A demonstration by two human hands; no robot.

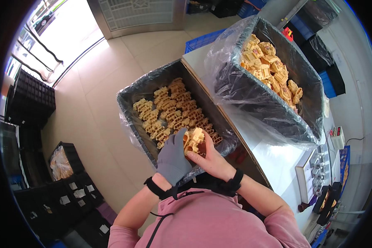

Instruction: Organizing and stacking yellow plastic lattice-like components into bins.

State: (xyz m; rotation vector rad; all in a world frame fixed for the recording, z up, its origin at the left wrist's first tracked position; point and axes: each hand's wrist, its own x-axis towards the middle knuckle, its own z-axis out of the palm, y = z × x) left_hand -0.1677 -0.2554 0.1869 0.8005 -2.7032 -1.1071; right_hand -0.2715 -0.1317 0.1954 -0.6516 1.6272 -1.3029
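My left hand (172,156), in a grey glove, and my bare right hand (214,160) close together around a pale yellow molded piece (195,139). It is blocky, with ridges and recesses; whether it is one part or several pressed together I cannot tell. Below and beyond my hands is a dark bin (125,102) lined with clear plastic film. Inside it, similar yellow pieces (168,104) stand on edge in tight rows. The near end of those rows is hidden behind my hands.
On a white table (273,159) to the right rests a second film-lined bin (262,94), with a loose heap of yellow pieces (269,66). A tray of small metal parts (306,175) lies nearer. Black crates (31,97) are stacked at left, beside an open doorway.
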